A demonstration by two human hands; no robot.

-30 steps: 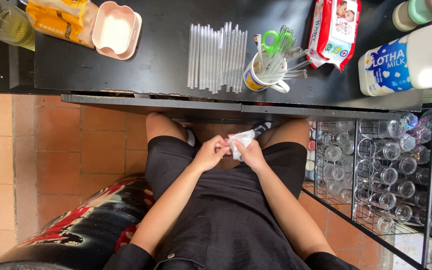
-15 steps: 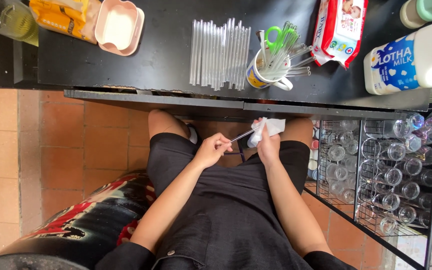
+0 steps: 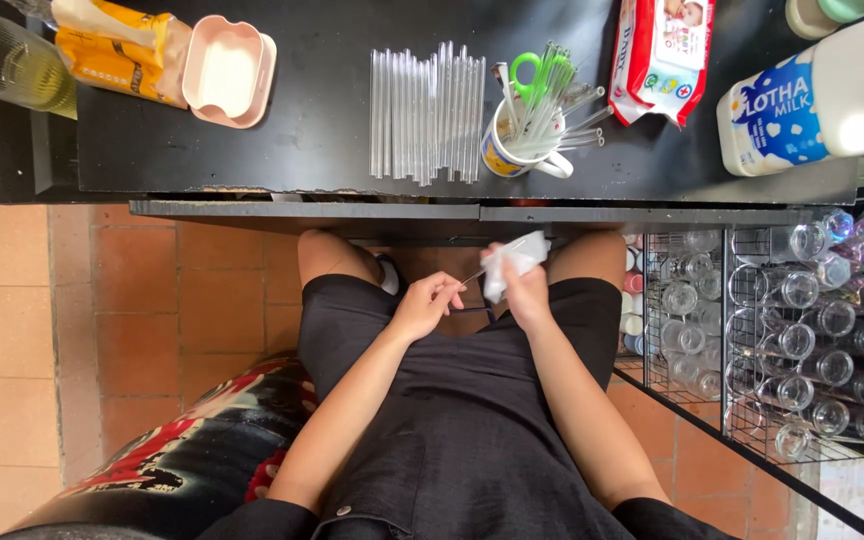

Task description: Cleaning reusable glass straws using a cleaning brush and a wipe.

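I sit with both hands over my lap, just below the black table's front edge. My left hand pinches the near end of a thin clear glass straw. My right hand grips a white wipe wrapped around the straw's far part. On the table above lie several clear straws in a row. A mug beside them stands full of more straws and green-handled scissors.
A pack of wet wipes and a white milk jug lie at the table's right. A pink tray, a yellow packet and a glass stand at the left. A wire rack of bottles is at my right.
My hands moved apart: the right hand slid the wipe up and to the right along the straw, while the left hand kept hold of the near end.
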